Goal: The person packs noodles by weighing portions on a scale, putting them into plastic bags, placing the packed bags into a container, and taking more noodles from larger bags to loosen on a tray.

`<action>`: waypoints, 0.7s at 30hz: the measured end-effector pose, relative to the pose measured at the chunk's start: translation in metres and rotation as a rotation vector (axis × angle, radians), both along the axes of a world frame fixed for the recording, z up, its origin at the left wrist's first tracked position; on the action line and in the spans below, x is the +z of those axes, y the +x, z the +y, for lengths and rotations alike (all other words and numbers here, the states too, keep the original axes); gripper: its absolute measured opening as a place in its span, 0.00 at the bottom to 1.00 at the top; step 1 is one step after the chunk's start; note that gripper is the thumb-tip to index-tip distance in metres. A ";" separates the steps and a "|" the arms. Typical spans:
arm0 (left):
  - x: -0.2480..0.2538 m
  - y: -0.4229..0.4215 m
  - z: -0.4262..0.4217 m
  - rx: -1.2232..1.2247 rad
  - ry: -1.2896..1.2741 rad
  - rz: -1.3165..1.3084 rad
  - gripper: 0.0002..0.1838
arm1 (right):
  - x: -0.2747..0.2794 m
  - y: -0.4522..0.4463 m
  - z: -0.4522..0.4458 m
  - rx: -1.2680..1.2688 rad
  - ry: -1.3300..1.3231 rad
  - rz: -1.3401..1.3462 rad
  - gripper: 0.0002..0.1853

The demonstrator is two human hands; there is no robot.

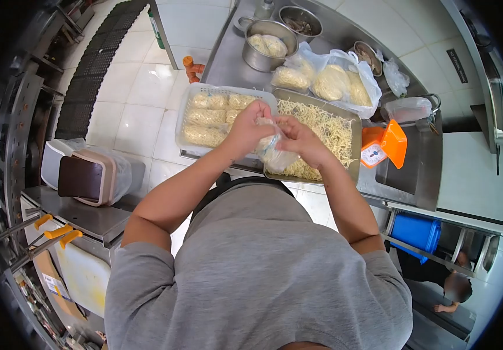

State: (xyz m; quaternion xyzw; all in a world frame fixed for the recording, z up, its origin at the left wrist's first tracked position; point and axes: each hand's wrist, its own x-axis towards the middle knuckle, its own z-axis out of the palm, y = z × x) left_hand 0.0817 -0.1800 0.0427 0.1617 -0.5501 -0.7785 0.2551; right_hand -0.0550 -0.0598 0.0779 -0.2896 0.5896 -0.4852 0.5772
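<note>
Between my two hands is a clear plastic bag (276, 156) with pale noodles inside. My left hand (250, 125) pinches the top of the bag from the left, and my right hand (299, 139) grips it from the right, fingers closed. The bag hangs over the gap between a white plastic basket (182, 119) and a metal tray (355, 140). In the basket lie several bagged noodle portions (204, 115). Loose noodles (321, 129) fill the tray. The exact fingertip contact on the bag is partly hidden.
An orange kitchen scale (372, 153) stands right of the tray. Behind are bags of noodles (330, 83), a metal pot (258, 59) and a metal bowl (315, 28). A lidded bin (91, 178) is at left. Another person (449, 286) is at lower right.
</note>
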 end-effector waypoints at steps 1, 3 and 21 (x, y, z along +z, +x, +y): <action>0.001 0.001 -0.003 0.031 -0.064 -0.025 0.08 | -0.006 -0.001 -0.004 0.061 0.028 -0.012 0.30; 0.002 0.008 -0.012 0.089 -0.187 -0.075 0.07 | -0.021 -0.004 -0.012 0.127 0.090 -0.124 0.33; -0.076 0.065 -0.088 0.030 -1.251 -0.907 0.29 | -0.070 0.015 -0.156 0.039 -0.203 -0.197 0.27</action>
